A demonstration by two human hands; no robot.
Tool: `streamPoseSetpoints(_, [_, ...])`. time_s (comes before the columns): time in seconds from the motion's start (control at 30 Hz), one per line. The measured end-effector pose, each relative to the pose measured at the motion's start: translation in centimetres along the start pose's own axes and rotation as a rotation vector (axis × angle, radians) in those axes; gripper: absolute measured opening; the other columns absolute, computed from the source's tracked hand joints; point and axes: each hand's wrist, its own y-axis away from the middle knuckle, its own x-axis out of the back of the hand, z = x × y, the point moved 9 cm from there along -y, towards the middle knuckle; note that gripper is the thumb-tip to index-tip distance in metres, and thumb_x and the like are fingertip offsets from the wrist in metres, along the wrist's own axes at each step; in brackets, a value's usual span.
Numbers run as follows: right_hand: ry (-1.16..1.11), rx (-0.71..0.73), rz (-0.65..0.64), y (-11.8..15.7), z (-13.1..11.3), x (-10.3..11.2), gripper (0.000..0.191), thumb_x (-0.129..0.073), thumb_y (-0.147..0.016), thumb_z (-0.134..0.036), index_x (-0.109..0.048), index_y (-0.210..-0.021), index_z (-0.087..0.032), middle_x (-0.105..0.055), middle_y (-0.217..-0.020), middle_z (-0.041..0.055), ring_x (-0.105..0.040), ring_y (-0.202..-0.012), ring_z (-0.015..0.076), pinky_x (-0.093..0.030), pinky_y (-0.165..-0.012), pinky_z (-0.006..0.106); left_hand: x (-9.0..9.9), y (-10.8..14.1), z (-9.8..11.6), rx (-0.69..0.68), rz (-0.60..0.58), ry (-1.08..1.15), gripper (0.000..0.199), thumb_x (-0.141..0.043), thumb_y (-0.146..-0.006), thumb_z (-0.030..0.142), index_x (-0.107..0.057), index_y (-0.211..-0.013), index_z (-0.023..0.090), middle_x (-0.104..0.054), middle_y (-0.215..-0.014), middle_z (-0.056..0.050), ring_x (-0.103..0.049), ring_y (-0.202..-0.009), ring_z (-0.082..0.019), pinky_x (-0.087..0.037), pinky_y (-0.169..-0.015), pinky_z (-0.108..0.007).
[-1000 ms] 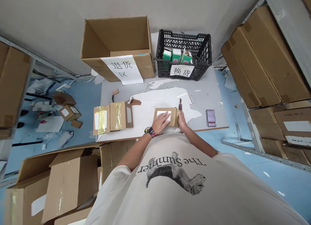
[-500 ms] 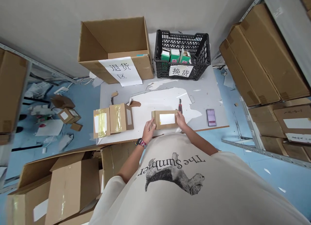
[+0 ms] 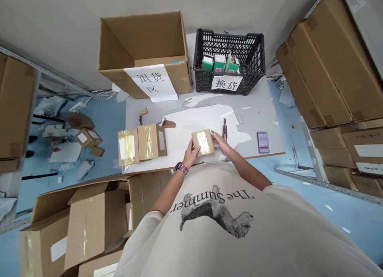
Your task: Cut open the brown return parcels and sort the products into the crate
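Note:
A small cardboard box [image 3: 203,143] with shiny tape over a white label is between my hands near the table's front edge. My left hand [image 3: 190,152] grips its left side, with the thumb on top. My right hand [image 3: 220,143] is at the box's right side, fingers stretched out and apart. Just beyond that hand lies a red and black cutter knife [image 3: 224,130]. Two taped cardboard boxes, one with a white label [image 3: 128,147] and one beside it [image 3: 148,141], stand to the left on the table.
Behind are a large open carton [image 3: 119,79] with a paper sign and a black crate [image 3: 254,79] holding green boxes. A purple item [image 3: 263,142] lies at right. Cartons [image 3: 89,225] stand at lower left; shelves with boxes [image 3: 326,65] are at right.
The small box has been turned, so a taped, squarer face now shows instead of the long labelled one. My right hand has opened its fingers. The view has shifted slightly.

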Motion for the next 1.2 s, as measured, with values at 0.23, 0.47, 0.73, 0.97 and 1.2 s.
streamPoseSetpoints(0.23, [0.06, 0.241, 0.022, 1.9, -3.9, -1.8, 0.064, -0.074, -0.102, -0.065, -0.07, -0.161, -0.039, -0.059, -0.179, 0.0013, -0.055, -0.163, 0.0338, -0.053, -0.131, 0.054, 0.8, -1.5, 0.4, 0.115, 0.023, 0.052, 0.067, -0.047, -0.119, 0.065, -0.042, -0.175, 0.029, -0.063, -0.172, -0.016, -0.068, -0.15, -0.031, -0.065, -0.113, -0.049])
streamPoseSetpoints(0.47, [0.067, 0.392, 0.084, 4.6, -2.9, -1.1, 0.034, -0.076, -0.099, -0.061, -0.078, -0.109, -0.028, -0.073, -0.161, 0.0115, -0.059, -0.161, 0.0349, -0.046, -0.135, 0.054, 1.7, -0.5, -1.5, 0.106, 0.051, 0.023, 0.05, -0.043, -0.12, 0.065, -0.054, -0.155, 0.031, -0.062, -0.172, -0.015, -0.063, -0.157, -0.028, -0.062, -0.117, -0.049])
streamPoseSetpoints(0.73, [0.007, 0.101, 0.19, 4.8, 4.1, -2.7, 0.089, -0.077, -0.092, -0.049, -0.05, -0.176, -0.034, -0.064, -0.169, 0.0123, -0.08, -0.126, 0.0325, -0.069, -0.111, 0.056, 0.5, -0.7, -0.9, -0.029, 0.073, -0.19, 0.1, -0.083, -0.095, 0.066, -0.045, -0.178, 0.023, -0.055, -0.178, -0.021, -0.061, -0.157, -0.043, -0.05, -0.132, -0.062])
streamPoseSetpoints(0.97, [0.307, -0.074, 0.062, 3.0, 6.4, -3.0, 0.028, -0.071, -0.091, -0.028, -0.082, -0.116, -0.027, -0.088, -0.116, 0.0064, -0.083, -0.105, 0.0286, -0.071, -0.101, 0.049, 0.7, -2.9, 2.6, -0.199, -0.016, -0.717, 0.132, -0.106, -0.067, 0.064, -0.048, -0.177, 0.02, -0.057, -0.169, -0.029, -0.042, -0.163, -0.056, -0.04, -0.135, -0.073])
streamPoseSetpoints(1.2, [0.744, 0.021, 0.488, -0.4, -0.5, 8.6, 0.039, -0.062, -0.101, -0.021, -0.074, -0.138, -0.019, -0.07, -0.152, 0.0181, -0.064, -0.145, 0.0317, -0.048, -0.128, 0.042, 2.3, -4.6, 2.3, -0.197, -0.197, -0.954, 0.134, -0.101, -0.068, 0.034, -0.036, -0.185, 0.03, -0.05, -0.176, -0.02, -0.043, -0.158, -0.054, -0.049, -0.129, -0.065])
